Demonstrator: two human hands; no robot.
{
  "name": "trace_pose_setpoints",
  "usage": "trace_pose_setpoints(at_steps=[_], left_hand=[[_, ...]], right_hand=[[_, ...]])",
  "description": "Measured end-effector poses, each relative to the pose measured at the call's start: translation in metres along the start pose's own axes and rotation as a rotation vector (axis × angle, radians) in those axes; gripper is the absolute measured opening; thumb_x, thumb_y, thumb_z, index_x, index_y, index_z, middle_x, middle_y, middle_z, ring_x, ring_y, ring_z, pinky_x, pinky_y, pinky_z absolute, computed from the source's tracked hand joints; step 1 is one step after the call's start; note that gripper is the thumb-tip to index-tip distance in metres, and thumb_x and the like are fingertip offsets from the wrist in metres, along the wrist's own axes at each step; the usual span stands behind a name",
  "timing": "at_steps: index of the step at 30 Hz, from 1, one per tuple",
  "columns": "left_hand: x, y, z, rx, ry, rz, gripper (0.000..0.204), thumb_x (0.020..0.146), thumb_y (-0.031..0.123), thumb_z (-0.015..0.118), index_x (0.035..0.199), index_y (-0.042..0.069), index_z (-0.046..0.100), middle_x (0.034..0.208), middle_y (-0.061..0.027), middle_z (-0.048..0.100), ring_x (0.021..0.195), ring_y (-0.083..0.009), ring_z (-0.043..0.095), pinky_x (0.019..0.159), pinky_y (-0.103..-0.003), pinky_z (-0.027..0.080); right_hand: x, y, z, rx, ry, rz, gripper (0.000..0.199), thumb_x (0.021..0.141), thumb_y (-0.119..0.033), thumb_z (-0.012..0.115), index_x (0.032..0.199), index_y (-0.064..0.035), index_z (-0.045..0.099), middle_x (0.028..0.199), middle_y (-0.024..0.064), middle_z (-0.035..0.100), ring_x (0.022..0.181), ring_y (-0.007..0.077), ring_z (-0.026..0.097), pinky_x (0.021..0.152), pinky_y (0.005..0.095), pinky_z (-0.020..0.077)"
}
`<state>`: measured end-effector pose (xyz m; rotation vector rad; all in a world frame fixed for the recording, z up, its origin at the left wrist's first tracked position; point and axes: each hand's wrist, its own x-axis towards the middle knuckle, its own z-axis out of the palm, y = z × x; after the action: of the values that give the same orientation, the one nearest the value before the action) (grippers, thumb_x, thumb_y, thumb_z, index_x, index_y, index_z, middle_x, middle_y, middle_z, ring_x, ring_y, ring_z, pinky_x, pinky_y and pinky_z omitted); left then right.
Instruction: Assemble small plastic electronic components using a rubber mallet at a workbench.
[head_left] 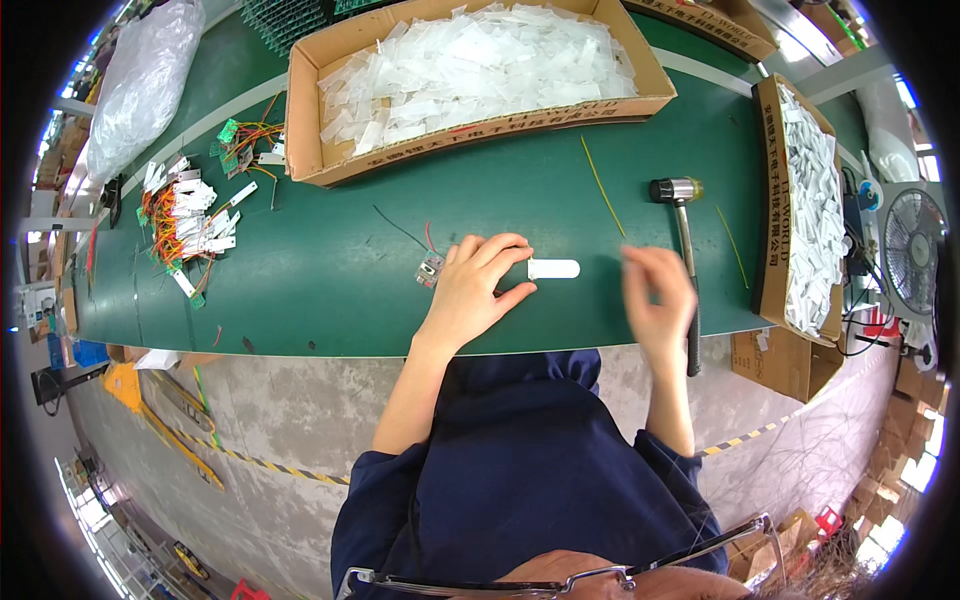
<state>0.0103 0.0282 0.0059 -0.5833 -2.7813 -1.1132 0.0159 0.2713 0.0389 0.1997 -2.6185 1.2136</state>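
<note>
My left hand (472, 288) rests on the green bench, its thumb and index finger closed about the left end of a flat white plastic strip (556, 268) with a rounded right end. Just left of that hand lies a small grey part (430, 268) with a red wire and a dark wire; the hand may cover some of it. My right hand (660, 300) is raised beside the hammer (686, 230), smeared by motion, and its grip cannot be made out. The hammer lies with its two-ended head away from me and its handle toward the bench edge.
A long carton (480, 125) of translucent plastic pieces stands at the back. At the right is a carton (772, 200) of white strips. Wired white parts (200, 215) are heaped at the left. Thin yellow wires (602, 185) flank the hammer; a fan (912, 250) stands far right.
</note>
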Motion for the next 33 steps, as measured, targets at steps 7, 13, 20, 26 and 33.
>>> trace_pose_setpoints(at_steps=[7, 13, 20, 26, 33], left_hand=[[0.002, 0.001, -0.001, 0.013, -0.002, 0.033, 0.039, 0.075, 0.022, 0.079, 0.110, 0.012, 0.067, 0.118, 0.0045, 0.062, 0.099, -0.0215, 0.054, 0.088, -0.035, 0.042], [0.002, -0.001, 0.001, -0.005, 0.014, 0.044, 0.038, 0.075, 0.023, 0.079, 0.109, 0.011, 0.068, 0.118, 0.0046, 0.062, 0.099, -0.0211, 0.054, 0.089, -0.035, 0.042], [0.002, 0.001, 0.000, -0.017, 0.015, 0.021, 0.036, 0.075, 0.023, 0.079, 0.108, 0.011, 0.068, 0.118, 0.0054, 0.062, 0.100, -0.0208, 0.053, 0.090, -0.034, 0.042], [0.001, 0.000, 0.000, -0.015, 0.026, 0.045, 0.035, 0.077, 0.025, 0.077, 0.108, 0.010, 0.067, 0.117, 0.0056, 0.061, 0.099, -0.0213, 0.053, 0.089, -0.035, 0.042], [0.001, 0.000, 0.001, -0.028, 0.039, 0.043, 0.035, 0.077, 0.023, 0.077, 0.108, 0.010, 0.067, 0.118, 0.0043, 0.062, 0.102, -0.0214, 0.053, 0.091, -0.035, 0.041]], right_hand=[[-0.052, 0.046, -0.051, -0.863, 0.055, 0.148, 0.035, 0.091, -0.015, 0.064, 0.121, -0.0001, 0.055, 0.108, 0.0157, 0.058, 0.095, 0.0312, 0.058, 0.083, 0.0438, 0.0476], [-0.029, 0.026, -0.079, 0.089, -0.133, 0.759, 0.026, 0.092, -0.009, 0.063, 0.112, 0.0010, 0.049, 0.091, 0.0099, 0.062, 0.073, 0.0155, 0.060, 0.066, 0.0279, 0.0492], [-0.076, 0.015, -0.075, -0.050, 0.026, 0.196, 0.038, 0.089, -0.003, 0.065, 0.126, -0.0010, 0.056, 0.104, 0.0140, 0.067, 0.085, 0.0188, 0.066, 0.076, 0.0286, 0.0513], [-0.091, -0.016, -0.075, -0.383, -0.035, -0.136, 0.042, 0.083, -0.003, 0.070, 0.124, -0.0047, 0.062, 0.098, 0.0119, 0.066, 0.076, 0.0292, 0.068, 0.065, 0.0359, 0.0550], [-0.093, -0.015, -0.057, -0.573, -0.159, -0.204, 0.041, 0.083, -0.005, 0.069, 0.124, -0.0043, 0.061, 0.099, 0.0086, 0.063, 0.073, 0.0238, 0.066, 0.061, 0.0331, 0.0544]])
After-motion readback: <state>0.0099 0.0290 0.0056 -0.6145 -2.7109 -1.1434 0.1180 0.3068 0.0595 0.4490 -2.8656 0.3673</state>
